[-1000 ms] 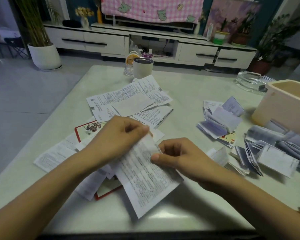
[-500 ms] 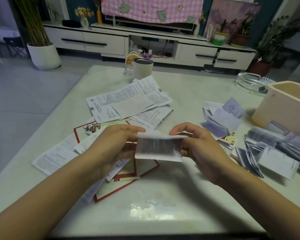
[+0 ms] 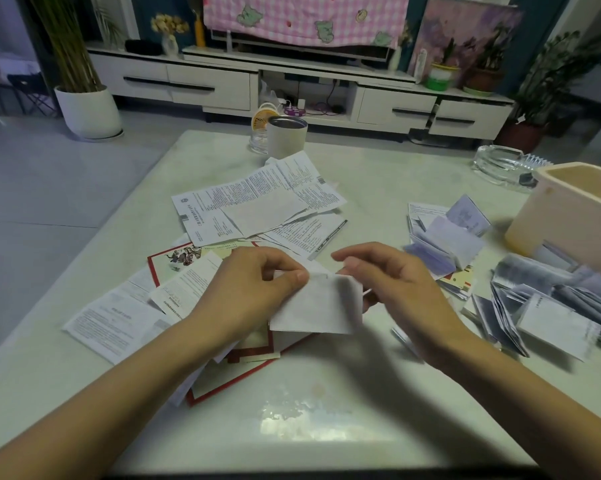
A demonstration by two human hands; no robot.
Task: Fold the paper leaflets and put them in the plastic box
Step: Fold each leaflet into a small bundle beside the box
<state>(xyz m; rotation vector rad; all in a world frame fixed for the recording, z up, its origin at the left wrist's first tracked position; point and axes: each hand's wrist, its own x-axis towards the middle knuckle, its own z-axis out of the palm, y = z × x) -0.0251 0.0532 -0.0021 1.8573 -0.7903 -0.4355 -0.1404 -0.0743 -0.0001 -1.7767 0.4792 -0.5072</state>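
A person's left hand (image 3: 257, 289) pinches the top corner of a partly folded leaflet (image 3: 316, 306) held just above the bench (image 3: 326, 410); the right hand (image 3: 399, 289) curls at its far edge, its grip lost in blur. Held by one corner, the sheet could swing and crease crooked, or slip onto the loose pile (image 3: 257, 206). The box (image 3: 569, 220) stands at right, well apart. The leaflets' print is too small to read

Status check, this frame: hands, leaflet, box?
Left hand pinches folded leaflet at top corner; right hand at its right edge, grip blurred. Leaflet not boxed yet; plastic box at right, folded pile before it.
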